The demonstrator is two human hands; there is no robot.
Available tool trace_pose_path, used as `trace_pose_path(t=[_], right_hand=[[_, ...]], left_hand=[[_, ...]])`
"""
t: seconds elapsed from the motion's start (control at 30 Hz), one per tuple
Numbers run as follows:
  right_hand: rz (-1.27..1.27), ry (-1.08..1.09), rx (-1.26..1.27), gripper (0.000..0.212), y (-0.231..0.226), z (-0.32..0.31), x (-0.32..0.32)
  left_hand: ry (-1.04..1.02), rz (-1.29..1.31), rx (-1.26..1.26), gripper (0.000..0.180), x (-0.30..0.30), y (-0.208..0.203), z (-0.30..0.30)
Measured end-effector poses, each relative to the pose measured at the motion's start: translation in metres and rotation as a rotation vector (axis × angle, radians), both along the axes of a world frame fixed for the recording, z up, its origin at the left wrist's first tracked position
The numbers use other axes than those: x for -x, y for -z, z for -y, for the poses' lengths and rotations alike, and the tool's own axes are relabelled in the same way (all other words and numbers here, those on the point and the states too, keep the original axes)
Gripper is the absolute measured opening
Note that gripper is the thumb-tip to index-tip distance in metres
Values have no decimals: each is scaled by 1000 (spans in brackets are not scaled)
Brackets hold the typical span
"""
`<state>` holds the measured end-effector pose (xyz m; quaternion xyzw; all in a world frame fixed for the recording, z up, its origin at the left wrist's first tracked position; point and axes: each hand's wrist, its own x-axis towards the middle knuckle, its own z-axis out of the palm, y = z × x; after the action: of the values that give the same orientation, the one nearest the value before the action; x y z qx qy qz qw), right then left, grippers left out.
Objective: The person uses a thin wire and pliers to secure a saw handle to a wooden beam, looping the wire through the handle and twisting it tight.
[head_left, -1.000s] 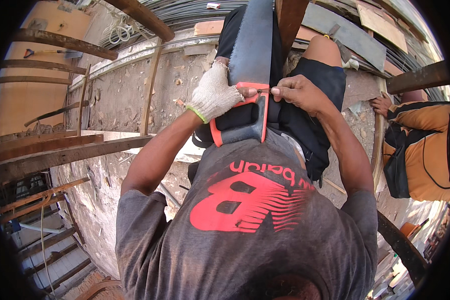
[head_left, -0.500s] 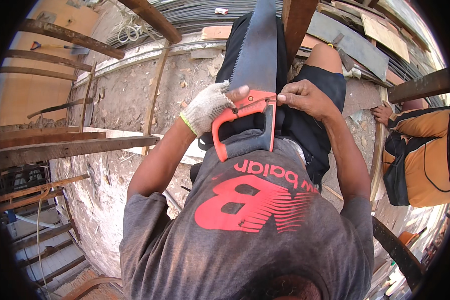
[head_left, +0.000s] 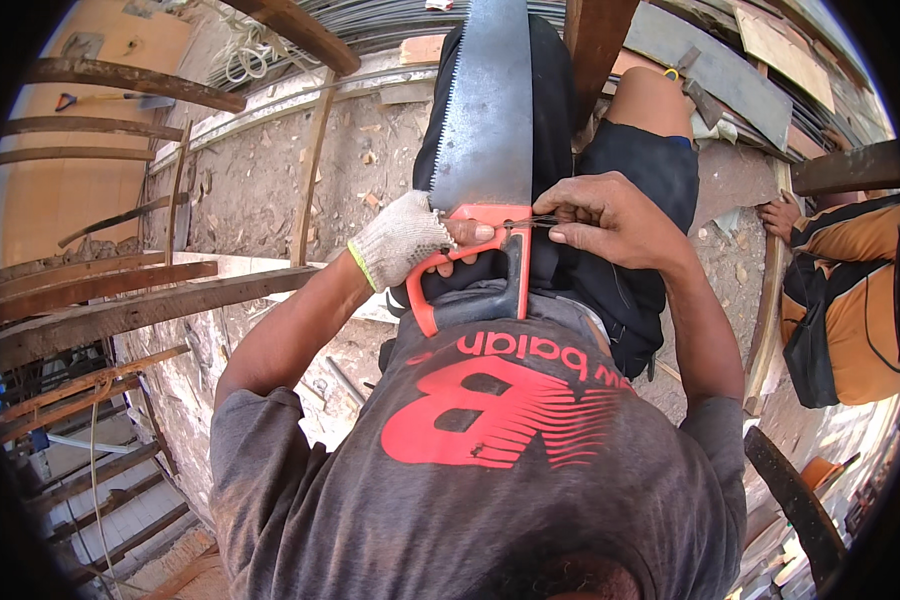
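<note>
A handsaw (head_left: 485, 110) with a grey toothed blade and an orange-and-black handle lies along my lap, its blade pointing away from me. My left hand (head_left: 407, 240), in a pale knitted glove with bare fingertips showing, is closed round the handle near the blade's base. The thumb presses on the orange part. My bare right hand (head_left: 610, 218) pinches thin dark wire (head_left: 544, 222) at the right side of the handle, where blade and handle meet. How far the wire passes through or around the handle I cannot tell.
Wooden beams (head_left: 140, 310) cross at the left, with a shovel (head_left: 115, 100) beyond them. A wooden post (head_left: 600, 45) rises just past my knees. At the right, a person in an orange top (head_left: 860, 330) has a hand on a plank. Metal rods (head_left: 390, 40) lie ahead.
The saw and both hands have shifted slightly left and nearer to me. My right fingers have drawn a little away from the handle, and the wire between shows more plainly.
</note>
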<state>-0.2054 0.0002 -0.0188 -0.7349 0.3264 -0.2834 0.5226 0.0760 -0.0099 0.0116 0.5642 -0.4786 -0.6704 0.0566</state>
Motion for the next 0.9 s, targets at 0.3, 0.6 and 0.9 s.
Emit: trace_pose_path(t=[0.3, 0.6, 0.9], right_hand=[[-273, 65, 600, 37, -8, -10, 2], [-273, 167, 1054, 37, 14, -11, -1], [-256, 144, 1304, 35, 25, -5, 4]], left_hand=[[-19, -21, -77, 29, -2, -13, 1], [36, 17, 27, 34, -5, 4, 1], [54, 9, 124, 32, -5, 15, -3]])
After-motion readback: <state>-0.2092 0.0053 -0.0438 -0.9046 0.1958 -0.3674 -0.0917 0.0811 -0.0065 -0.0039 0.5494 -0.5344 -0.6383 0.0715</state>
